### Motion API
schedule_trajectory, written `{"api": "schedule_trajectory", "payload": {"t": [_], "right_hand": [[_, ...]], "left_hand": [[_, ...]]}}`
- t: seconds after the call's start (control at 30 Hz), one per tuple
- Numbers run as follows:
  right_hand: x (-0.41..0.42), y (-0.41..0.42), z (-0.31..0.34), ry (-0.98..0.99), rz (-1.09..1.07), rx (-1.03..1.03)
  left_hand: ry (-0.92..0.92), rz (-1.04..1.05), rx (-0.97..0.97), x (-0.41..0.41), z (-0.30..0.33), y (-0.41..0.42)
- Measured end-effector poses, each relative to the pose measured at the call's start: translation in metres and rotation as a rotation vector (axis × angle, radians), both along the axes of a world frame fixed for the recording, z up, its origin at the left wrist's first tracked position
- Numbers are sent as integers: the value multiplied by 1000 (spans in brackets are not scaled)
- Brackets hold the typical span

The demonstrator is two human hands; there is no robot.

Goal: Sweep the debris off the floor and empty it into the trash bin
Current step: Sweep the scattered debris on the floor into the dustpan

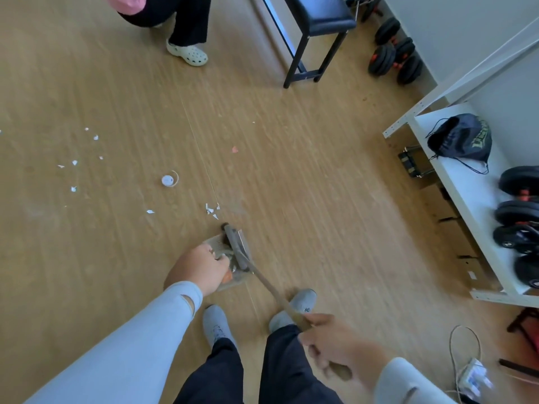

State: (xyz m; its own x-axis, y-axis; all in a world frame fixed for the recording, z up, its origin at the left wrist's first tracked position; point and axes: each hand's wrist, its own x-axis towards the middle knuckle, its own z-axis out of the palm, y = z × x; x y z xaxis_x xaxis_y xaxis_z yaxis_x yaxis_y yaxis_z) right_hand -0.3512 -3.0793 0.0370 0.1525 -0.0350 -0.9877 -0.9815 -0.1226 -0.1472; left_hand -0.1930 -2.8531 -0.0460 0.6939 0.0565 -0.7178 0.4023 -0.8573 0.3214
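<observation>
Debris lies scattered on the wooden floor in the one head view I have. I count about seven small white paper scraps in a loose group at the left, one more white scrap alone nearer the middle, and a tight cluster of white scraps just ahead of the dustpan. One pink scrap sits farther out, well apart from the rest, and one round white cap lies between the left group and the cluster.

I see one clear dustpan low on the floor, with the left hand curled round its orange handle, so that grip is closed on the dustpan. One broom rests its head over the pan; its wooden stick runs back to the right hand, whose fingers wrap the stick. Both of my feet in grey shoes stand just behind the pan.

Farther off, I see one other person's leg with a pale clog, one dark stool, and a white shelf carrying one dark drawstring bag and several black dumbbells. More dumbbells sit on the floor near the wall.
</observation>
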Motion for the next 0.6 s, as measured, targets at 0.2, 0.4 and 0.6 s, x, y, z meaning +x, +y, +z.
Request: {"api": "schedule_trajectory", "payload": {"t": [0.2, 0.4, 0.6], "right_hand": [[-3, -58, 53, 8, -82, -100], [13, -56, -19, -8, 370, -381], [20, 8, -49, -33, 321, -173]], "left_hand": [[19, -19, 7, 0, -1, 3], [7, -13, 1, 1, 0, 1], [-1, 1, 15, 1, -1, 1]]}}
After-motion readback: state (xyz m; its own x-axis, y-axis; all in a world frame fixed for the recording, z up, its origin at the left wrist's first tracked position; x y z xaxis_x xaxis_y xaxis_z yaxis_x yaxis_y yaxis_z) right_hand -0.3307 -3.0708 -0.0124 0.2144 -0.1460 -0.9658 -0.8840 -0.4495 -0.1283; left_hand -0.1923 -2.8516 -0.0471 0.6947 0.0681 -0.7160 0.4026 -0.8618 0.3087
